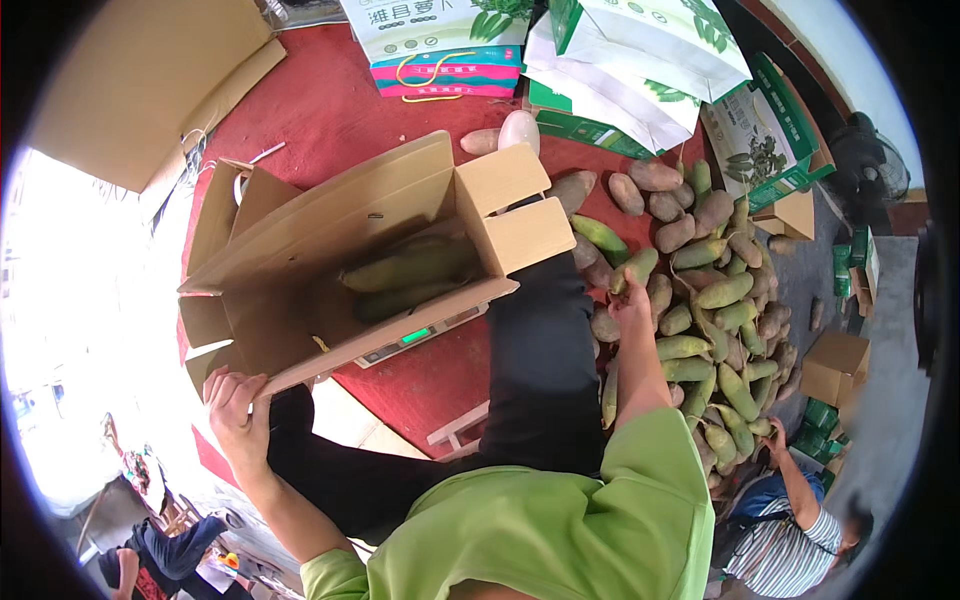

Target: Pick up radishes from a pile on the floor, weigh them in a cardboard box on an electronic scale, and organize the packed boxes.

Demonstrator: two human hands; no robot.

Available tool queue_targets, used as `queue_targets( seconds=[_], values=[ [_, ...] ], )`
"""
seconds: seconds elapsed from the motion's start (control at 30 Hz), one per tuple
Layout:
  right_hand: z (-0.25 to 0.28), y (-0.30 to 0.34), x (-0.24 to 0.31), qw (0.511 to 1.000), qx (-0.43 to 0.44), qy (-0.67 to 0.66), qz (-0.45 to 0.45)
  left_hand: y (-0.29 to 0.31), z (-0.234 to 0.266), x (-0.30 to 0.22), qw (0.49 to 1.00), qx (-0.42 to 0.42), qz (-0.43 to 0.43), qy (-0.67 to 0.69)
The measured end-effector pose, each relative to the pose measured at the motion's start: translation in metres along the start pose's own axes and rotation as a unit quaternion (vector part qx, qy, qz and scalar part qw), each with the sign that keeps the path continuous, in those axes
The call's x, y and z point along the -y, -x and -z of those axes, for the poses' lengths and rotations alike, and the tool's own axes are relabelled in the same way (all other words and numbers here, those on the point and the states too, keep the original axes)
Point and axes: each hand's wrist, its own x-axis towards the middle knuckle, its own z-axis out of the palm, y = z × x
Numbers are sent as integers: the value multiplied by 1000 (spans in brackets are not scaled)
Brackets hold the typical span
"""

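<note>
An open cardboard carton (330, 225) sits in front of me, its flaps spread, on a scale with a lit green display (415, 337). Inside lie long green radishes (410, 268), partly in shadow. My left hand (238, 402) is closed on the carton's near left flap edge, thumb on one side and fingers on the other. To the right, my right hand (630, 303) grips one end of a green radish (636, 266) at the edge of a large heap. Green radishes (725, 290) and brownish-pink potato-like tubers (675, 234) make up that heap.
Printed white and green bags (640, 60) and boxes stand at the back on the red cloth (310, 90). A black fan (870, 160) is at far right. A co-worker in a striped shirt (785, 555) reaches into the heap's lower right. Another person (165, 555) is at lower left.
</note>
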Motion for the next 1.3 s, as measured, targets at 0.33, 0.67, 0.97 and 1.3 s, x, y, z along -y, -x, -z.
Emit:
queue_targets(
  seconds=[0.33,0.67,0.97,1.3],
  values=[
    [-46,208,90,859,325,264,294,1,-3,4,1000,5,-12,24],
    [-163,375,100,429,478,412,647,12,-7,19,999,21,-37,19],
    [-209,412,27,393,473,418,668,11,-3,13,998,11,-62,-3],
    [-97,282,82,735,323,351,482,17,-6,25,999,20,-30,7]
  ],
)
